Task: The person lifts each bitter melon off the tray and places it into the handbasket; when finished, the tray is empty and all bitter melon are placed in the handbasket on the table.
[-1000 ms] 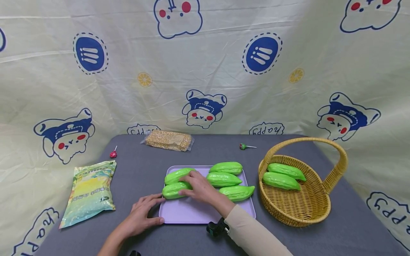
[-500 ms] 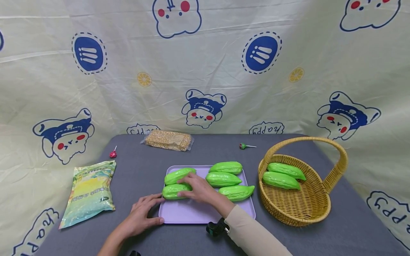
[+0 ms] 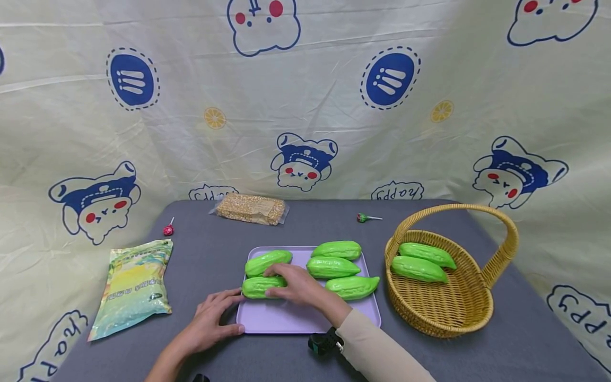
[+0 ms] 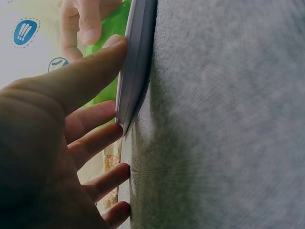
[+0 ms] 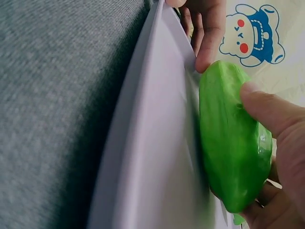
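In the head view, my right hand point(image 3: 299, 286) grips the front-left green bitter melon point(image 3: 258, 287) on the lilac tray point(image 3: 272, 319). The right wrist view has the thumb point(image 5: 267, 107) on one side of that ridged bitter melon point(image 5: 233, 143) and fingers curled round the other, partly hidden beneath it. Another bitter melon point(image 3: 268, 261) lies just behind it, and several more sit on the tray's right half. My left hand point(image 3: 212, 321) rests at the tray's left edge with fingers spread; in the left wrist view, its thumb point(image 4: 102, 59) and fingertips touch the rim.
A wicker basket point(image 3: 441, 313) with a tall handle stands right of the tray, holding two bitter melons point(image 3: 420, 269). At left lies a yellow-green bag point(image 3: 136, 289). A pack of corn kernels point(image 3: 250, 209), a red lollipop point(image 3: 168, 229) and a green lollipop point(image 3: 362, 218) lie farther back.
The right hand and the gripped bitter melon have shifted very slightly toward the front of the tray. The left hand stays at the tray's edge.
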### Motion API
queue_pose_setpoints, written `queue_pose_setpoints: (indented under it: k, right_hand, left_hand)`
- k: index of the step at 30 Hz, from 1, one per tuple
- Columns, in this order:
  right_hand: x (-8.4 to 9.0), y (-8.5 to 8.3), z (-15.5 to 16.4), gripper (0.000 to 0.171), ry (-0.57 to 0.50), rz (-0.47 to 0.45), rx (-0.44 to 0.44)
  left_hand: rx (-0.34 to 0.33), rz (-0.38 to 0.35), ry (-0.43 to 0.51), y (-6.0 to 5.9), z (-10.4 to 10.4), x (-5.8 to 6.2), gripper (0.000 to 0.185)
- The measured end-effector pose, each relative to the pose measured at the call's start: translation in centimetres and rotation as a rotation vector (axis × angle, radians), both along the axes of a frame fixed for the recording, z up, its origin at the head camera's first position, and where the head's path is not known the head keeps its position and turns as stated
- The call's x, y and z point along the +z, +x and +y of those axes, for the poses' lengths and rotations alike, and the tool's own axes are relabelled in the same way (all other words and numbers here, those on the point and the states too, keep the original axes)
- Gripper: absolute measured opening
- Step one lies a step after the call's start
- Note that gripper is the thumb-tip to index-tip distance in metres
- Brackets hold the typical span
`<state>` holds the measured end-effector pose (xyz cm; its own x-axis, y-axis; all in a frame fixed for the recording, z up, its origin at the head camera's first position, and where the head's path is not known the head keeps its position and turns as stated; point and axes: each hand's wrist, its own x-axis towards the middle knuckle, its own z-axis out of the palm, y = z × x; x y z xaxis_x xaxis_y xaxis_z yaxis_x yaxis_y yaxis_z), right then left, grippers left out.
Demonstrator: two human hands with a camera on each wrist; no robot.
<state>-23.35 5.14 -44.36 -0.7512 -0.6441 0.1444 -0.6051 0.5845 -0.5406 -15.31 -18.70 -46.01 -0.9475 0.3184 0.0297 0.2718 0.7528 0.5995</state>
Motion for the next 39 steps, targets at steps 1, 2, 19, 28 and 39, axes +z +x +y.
queue_pose_setpoints:
  k: [1, 2, 19, 28, 39]
  right_hand:
    - [0.0, 0.0, 0.0, 0.038, 0.002, 0.001, -0.003]
    - [0.0, 0.0, 0.0, 0.039, 0.003, 0.001, -0.008]
    - [2.0, 1.1, 1.6, 0.048, -0.027, 0.055, -0.027]
    - [3.2, 1.7, 3.3, 0.045, -0.055, 0.133, -0.020]
    - [3.8, 2.8, 6.1, 0.042, -0.091, 0.207, -0.062]
  left_hand:
    - [0.001, -0.001, 0.000, 0.0, 0.0, 0.0, 0.056]
    - [0.001, -0.001, -0.002, 0.0, 0.0, 0.0, 0.056]
    - [0.004, -0.015, 0.001, 0.0, 0.0, 0.1, 0.059]
    - [0.015, -0.033, 0.005, -0.1, 0.1, -0.2, 0.059]
    - [0.008, -0.032, 0.003, -0.1, 0.1, 0.2, 0.060]
